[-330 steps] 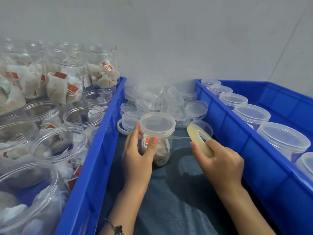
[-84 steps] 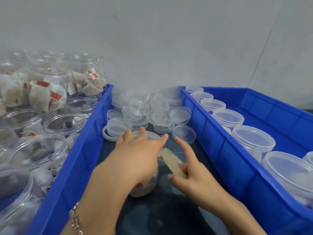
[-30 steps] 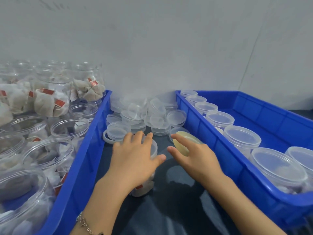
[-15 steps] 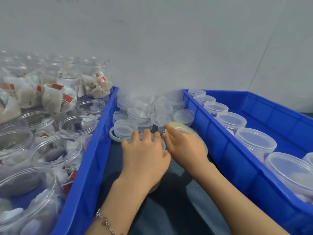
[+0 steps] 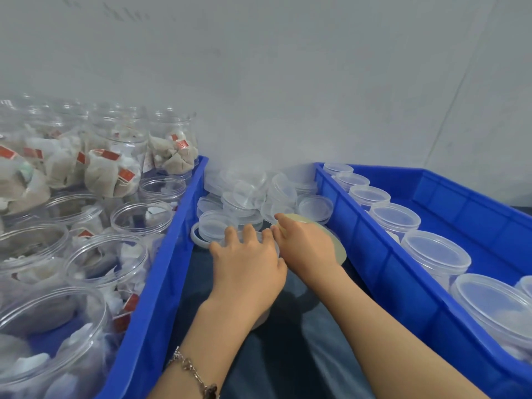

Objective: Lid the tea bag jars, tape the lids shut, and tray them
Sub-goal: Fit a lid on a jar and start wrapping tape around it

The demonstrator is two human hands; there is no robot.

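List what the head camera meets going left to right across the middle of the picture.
Open clear plastic jars of tea bags → left blue plastic tray → left hand → right hand → right blue plastic tray → lidded clear jars.

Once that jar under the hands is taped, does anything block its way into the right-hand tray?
Only the tray's near wall stands between the jar and the lidded jars; the blue floor beyond them shows free space.

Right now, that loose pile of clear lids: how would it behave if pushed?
The lids would probably slide and scatter: they lie loosely heaped, several tilted. They look thin and clear, so likely light. Round rims on edge may roll.
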